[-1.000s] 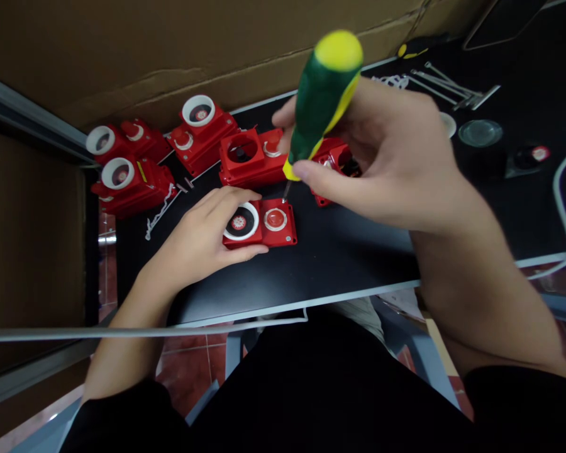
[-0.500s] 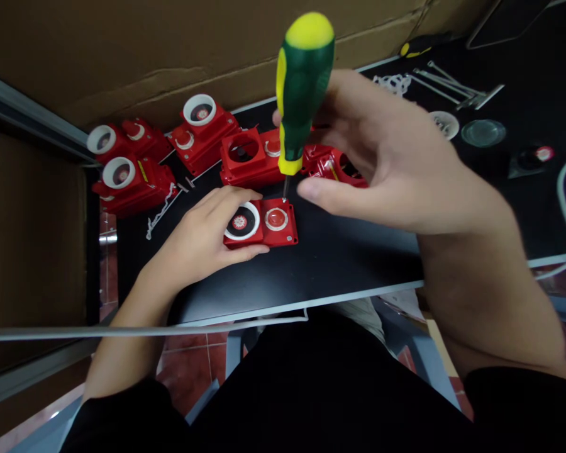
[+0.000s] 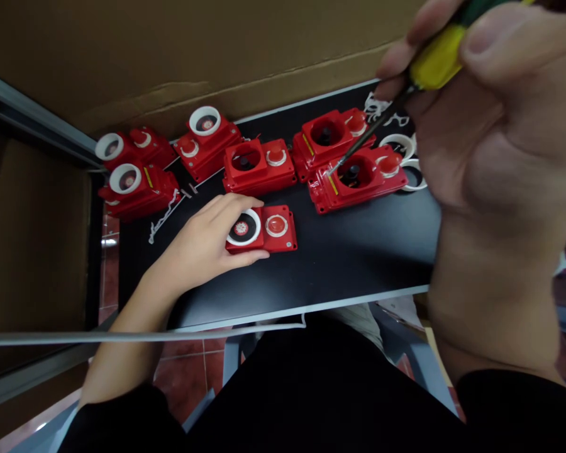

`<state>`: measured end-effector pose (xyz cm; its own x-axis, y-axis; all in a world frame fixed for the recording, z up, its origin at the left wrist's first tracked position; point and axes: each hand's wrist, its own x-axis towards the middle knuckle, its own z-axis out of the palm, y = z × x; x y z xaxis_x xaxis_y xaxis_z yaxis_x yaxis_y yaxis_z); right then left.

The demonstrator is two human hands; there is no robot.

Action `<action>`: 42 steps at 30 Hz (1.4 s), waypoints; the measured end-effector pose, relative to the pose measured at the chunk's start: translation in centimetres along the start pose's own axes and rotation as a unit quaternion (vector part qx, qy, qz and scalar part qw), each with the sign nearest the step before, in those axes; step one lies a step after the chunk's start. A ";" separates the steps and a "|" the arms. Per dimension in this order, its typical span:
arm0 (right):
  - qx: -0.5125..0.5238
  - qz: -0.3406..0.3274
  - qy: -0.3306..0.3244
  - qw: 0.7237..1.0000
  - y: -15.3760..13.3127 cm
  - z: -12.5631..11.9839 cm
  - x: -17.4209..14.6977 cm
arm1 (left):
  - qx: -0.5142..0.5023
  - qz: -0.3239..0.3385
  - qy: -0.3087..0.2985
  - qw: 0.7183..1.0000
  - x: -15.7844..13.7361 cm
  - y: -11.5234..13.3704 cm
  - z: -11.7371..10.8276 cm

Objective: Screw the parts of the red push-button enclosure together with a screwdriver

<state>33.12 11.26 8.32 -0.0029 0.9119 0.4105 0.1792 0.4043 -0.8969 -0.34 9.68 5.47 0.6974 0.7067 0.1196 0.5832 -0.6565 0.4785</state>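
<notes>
On the black table lies a small red alarm unit (image 3: 283, 242) with a white-ringed black disc at one end and a red lens in a pale ring at the other. My left hand (image 3: 210, 236) grips its disc end, thumb in front and fingers behind. Raised at the upper right, my right hand (image 3: 490, 107) is closed round the green and yellow handle of a screwdriver (image 3: 436, 60). The screwdriver's thin shaft slants down to the left, its tip apart from the unit in my left hand. Part of the handle is cut off by the frame's top edge.
Behind stand more red alarm housings (image 3: 259, 167), several with white rings. Loose white rings (image 3: 414, 175) lie near my right wrist. A twisted white strip (image 3: 164, 217) is at the left. A cardboard wall (image 3: 264, 50) backs the table (image 3: 339, 251); a pale cable (image 3: 122, 338) crosses in front.
My right hand has lifted the screwdriver off the unit's corner and swung it up and right, tilting it from upright to slanted. My left hand keeps its grip on the unit.
</notes>
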 end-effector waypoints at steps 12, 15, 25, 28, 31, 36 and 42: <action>0.038 -0.200 0.164 0.965 0.9 -5.5 1.3 | 0.009 0.000 0.002 1.000 -0.1 -0.3 0.0; -0.035 -0.189 0.237 0.952 2.6 -7.7 0.4 | 0.027 0.028 0.016 0.999 -0.2 -0.7 -0.2; 0.180 -0.031 0.251 0.951 -0.6 -3.9 -4.2 | 0.132 0.146 0.228 0.954 3.5 6.2 0.6; 0.205 0.022 0.239 0.949 -2.0 -2.2 -5.8 | 0.088 0.157 0.191 0.965 5.8 8.7 1.9; 0.202 0.054 0.206 0.956 -2.5 -1.6 -6.7 | 0.048 0.173 0.208 0.962 7.0 9.7 2.9; 0.255 -0.011 0.282 0.925 -2.9 -2.6 -6.6 | 0.045 0.192 0.253 0.947 7.1 9.7 3.2; -0.001 0.082 0.038 0.996 -3.1 -2.3 -9.1 | 0.050 0.230 0.272 0.933 6.8 9.6 3.1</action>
<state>34.88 1.56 7.78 0.1015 0.9576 0.2698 0.1733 0.2500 -0.9526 11.30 7.40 8.14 0.5845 0.3555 0.7294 0.3295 -0.9254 0.1871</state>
